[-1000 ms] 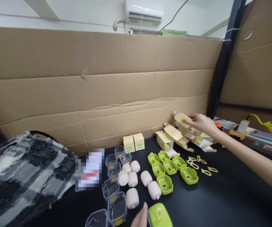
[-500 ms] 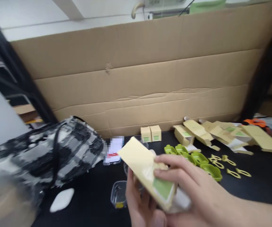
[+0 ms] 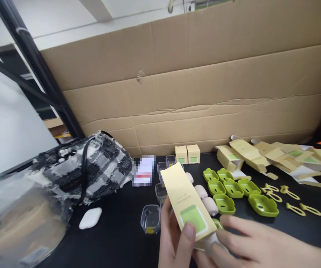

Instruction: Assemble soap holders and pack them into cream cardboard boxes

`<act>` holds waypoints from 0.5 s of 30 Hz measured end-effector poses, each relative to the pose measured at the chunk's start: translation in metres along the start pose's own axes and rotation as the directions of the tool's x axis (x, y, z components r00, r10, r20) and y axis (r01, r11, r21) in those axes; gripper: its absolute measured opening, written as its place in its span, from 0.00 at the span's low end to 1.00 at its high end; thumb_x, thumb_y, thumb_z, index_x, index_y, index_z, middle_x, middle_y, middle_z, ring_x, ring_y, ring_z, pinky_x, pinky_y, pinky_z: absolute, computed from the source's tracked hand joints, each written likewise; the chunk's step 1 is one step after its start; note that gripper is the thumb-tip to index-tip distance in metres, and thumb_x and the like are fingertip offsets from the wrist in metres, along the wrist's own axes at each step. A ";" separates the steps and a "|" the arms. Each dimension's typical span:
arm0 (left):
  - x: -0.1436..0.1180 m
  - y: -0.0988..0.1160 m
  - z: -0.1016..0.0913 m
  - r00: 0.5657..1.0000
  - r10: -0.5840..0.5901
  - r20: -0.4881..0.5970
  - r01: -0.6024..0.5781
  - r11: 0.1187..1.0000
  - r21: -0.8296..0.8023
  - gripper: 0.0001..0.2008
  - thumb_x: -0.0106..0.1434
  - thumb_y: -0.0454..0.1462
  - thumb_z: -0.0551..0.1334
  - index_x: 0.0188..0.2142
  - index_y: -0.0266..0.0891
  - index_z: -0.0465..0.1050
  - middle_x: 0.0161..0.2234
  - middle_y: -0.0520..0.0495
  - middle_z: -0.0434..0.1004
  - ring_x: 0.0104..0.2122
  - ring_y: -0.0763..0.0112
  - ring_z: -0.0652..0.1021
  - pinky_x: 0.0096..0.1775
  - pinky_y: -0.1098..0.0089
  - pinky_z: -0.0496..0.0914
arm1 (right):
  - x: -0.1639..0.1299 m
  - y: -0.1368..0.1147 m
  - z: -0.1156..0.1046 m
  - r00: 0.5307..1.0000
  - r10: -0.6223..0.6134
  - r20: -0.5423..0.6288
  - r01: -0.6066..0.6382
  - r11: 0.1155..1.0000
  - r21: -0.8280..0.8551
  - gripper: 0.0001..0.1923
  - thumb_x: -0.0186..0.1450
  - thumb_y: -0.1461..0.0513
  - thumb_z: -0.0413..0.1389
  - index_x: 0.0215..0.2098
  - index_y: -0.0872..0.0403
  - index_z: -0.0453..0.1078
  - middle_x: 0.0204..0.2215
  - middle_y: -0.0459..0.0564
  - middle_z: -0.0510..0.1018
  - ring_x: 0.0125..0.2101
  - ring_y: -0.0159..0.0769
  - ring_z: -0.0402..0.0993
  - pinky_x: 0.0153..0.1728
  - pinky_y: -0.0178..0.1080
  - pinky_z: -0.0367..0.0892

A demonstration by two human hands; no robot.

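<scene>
Bright, even indoor lighting from overhead; soft, faint shadows on black table (image 3: 261, 230). Dull sheen on clear plastic bag (image 3: 18, 219) at 8 o'clock. Wide-angle bending toward edges, cardboard wall (image 3: 205, 85) bowed. Slight blur on hands at 6 o'clock; pixelated patch left of centre.

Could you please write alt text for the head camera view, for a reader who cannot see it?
Two bare hands, left hand and right hand, hold a flat pale-yellow cardboard carton with a green label over a black table strewn with lime-green plastic lids, clear cups and more cartons.
</scene>
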State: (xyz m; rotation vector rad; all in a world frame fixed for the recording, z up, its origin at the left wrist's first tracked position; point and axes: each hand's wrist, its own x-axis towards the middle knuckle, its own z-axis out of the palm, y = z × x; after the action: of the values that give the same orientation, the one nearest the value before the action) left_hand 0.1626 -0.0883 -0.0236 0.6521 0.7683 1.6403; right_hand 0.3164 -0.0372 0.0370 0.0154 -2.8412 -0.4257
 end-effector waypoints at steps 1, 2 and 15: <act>0.000 0.001 0.001 1.000 -0.013 0.015 0.013 1.000 0.001 0.35 0.54 0.47 0.70 0.57 0.44 0.59 0.51 0.38 0.77 0.49 0.50 0.78 0.49 0.59 0.71 | -0.001 -0.002 0.004 0.998 0.028 -0.050 -0.027 1.000 0.007 0.12 0.66 0.65 0.51 0.45 0.54 0.74 0.32 0.47 0.83 0.27 0.36 0.76 0.33 0.36 0.74; 0.000 0.002 0.002 0.999 -0.024 0.027 0.024 1.000 -0.003 0.34 0.54 0.46 0.70 0.56 0.43 0.60 0.51 0.38 0.77 0.49 0.49 0.78 0.50 0.58 0.71 | -0.003 -0.003 0.009 0.991 0.053 -0.120 -0.051 0.999 0.018 0.11 0.65 0.64 0.53 0.43 0.53 0.74 0.30 0.46 0.82 0.24 0.34 0.74 0.30 0.36 0.73; -0.005 -0.001 0.007 0.998 0.013 0.063 -0.009 0.998 -0.060 0.35 0.55 0.43 0.70 0.57 0.44 0.56 0.52 0.37 0.77 0.49 0.48 0.78 0.49 0.55 0.72 | -0.011 -0.005 0.025 0.884 0.181 -0.431 -0.088 0.970 0.226 0.19 0.71 0.68 0.40 0.54 0.59 0.67 0.35 0.51 0.80 0.28 0.36 0.72 0.32 0.42 0.67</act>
State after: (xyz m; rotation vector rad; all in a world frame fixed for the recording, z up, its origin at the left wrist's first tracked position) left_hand 0.1698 -0.0916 -0.0199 0.6638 0.6680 1.6385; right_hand 0.3201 -0.0341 0.0101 -0.0405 -2.3930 -0.0846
